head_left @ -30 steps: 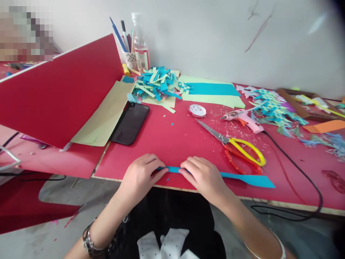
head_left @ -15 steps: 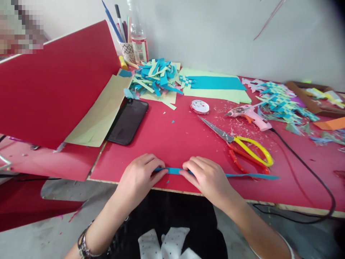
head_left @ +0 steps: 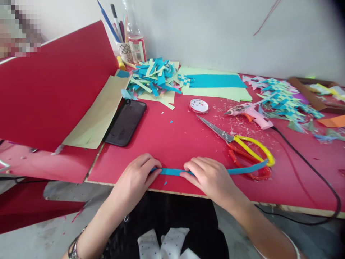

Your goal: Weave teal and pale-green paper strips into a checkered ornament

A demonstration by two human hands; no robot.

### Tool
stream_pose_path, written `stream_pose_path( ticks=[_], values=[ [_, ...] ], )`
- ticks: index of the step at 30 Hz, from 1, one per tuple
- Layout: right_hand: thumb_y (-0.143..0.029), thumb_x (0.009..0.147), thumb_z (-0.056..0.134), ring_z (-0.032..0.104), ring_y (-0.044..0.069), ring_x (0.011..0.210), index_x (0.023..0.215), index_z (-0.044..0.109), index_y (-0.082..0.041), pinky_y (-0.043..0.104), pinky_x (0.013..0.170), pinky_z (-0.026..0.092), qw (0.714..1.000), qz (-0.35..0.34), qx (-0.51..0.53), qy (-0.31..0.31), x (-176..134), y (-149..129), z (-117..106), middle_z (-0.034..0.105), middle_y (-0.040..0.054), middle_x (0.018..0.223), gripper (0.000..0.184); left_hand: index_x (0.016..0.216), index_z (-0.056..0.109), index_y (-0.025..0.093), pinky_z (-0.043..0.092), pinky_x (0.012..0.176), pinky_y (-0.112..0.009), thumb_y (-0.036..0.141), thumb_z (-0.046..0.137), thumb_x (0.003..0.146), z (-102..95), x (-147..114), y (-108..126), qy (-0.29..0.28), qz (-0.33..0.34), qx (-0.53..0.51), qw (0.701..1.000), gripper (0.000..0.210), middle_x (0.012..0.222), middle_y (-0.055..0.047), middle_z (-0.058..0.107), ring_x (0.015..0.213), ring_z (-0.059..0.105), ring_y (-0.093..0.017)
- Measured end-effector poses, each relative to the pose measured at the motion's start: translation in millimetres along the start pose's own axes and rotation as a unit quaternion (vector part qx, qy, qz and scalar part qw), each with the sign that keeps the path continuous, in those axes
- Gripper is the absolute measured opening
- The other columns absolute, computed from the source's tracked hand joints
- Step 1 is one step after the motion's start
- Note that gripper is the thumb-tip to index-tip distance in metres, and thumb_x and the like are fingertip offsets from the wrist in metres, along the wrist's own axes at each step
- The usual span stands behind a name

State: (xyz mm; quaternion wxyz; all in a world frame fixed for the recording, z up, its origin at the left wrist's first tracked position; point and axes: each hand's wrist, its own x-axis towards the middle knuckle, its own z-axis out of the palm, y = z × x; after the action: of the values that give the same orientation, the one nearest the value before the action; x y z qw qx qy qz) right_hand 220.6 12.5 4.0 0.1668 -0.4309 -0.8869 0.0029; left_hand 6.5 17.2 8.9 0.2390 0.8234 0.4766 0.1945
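Observation:
Between my two hands a narrow blue paper strip is held level above the table's front edge. My left hand pinches its left end, with thumb and fingers closed over it. My right hand pinches the strip farther along, and a free length runs out to the right over the handles of the scissors. These scissors have one yellow and one red handle and lie behind my right hand. A tiny blue paper scrap rests near my left thumb.
Beyond my hands lie a black phone, a round white lid and a pink glue gun with a black cord. Behind them are a heap of cut strips, green sheets and woven paper pieces. A red board leans at left.
My left hand has shifted slightly left, so more of the strip shows between my hands. The strip's free right end has lifted and now curves up over the scissor handles.

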Motion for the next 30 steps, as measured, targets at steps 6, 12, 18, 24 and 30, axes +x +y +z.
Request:
stream_pose_path(
  ticks=[6, 12, 18, 24, 30],
  values=[
    [-0.027, 0.084, 0.05, 0.048, 0.012, 0.057, 0.068, 0.05, -0.018, 0.024, 0.057, 0.032, 1.0, 0.006, 0.029, 0.005, -8, 10, -3, 0.053, -0.0009, 0.061, 0.019, 0.084, 0.055, 0.017, 0.044, 0.067, -0.025, 0.021, 0.038, 0.087, -0.1, 1, 2, 0.011, -0.004, 0.019, 1.0, 0.018, 0.081, -0.004, 0.056, 0.073, 0.054, -0.014],
    [-0.026, 0.084, 0.05, 0.046, 0.012, 0.058, 0.065, 0.05, -0.018, 0.025, 0.058, 0.031, 1.0, 0.022, 0.013, 0.002, -10, 7, -3, 0.052, -0.0008, 0.06, 0.02, 0.087, 0.057, 0.016, 0.044, 0.067, -0.026, 0.021, 0.033, 0.089, -0.9, 0, 4, 0.007, 0.005, 0.068, 0.998, 0.025, 0.085, -0.005, 0.057, 0.074, 0.054, -0.015],
    [-0.025, 0.084, 0.049, 0.046, 0.013, 0.059, 0.066, 0.051, -0.018, 0.025, 0.058, 0.031, 1.0, 0.018, 0.022, -0.002, -8, 9, -2, 0.052, -0.0005, 0.06, 0.019, 0.111, 0.055, 0.021, 0.038, 0.08, -0.031, 0.019, 0.04, 0.087, 15.0, -18, 16, 0.098, 0.116, 0.263, 0.953, 0.029, 0.103, -0.006, 0.058, 0.092, 0.051, -0.019],
    [-0.026, 0.085, 0.047, 0.046, 0.013, 0.059, 0.065, 0.051, -0.019, 0.025, 0.058, 0.031, 1.0, 0.018, 0.02, 0.005, -7, 10, -1, 0.051, -0.0006, 0.059, 0.022, 0.118, 0.051, 0.011, 0.025, 0.099, -0.028, 0.043, 0.032, 0.089, 39.1, -23, 25, 0.068, 0.188, 0.257, 0.945, 0.047, 0.117, -0.007, 0.055, 0.104, 0.046, -0.017],
    [-0.027, 0.085, 0.047, 0.046, 0.013, 0.059, 0.065, 0.052, -0.018, 0.025, 0.059, 0.03, 0.999, 0.02, 0.024, 0.02, -8, 9, 1, 0.052, -0.0005, 0.059, 0.022, 0.125, 0.045, 0.02, 0.007, 0.109, -0.037, 0.048, 0.042, 0.083, 42.5, -24, 23, 0.053, 0.146, 0.242, 0.958, 0.05, 0.119, -0.003, 0.055, 0.104, 0.047, -0.016]
  ],
)
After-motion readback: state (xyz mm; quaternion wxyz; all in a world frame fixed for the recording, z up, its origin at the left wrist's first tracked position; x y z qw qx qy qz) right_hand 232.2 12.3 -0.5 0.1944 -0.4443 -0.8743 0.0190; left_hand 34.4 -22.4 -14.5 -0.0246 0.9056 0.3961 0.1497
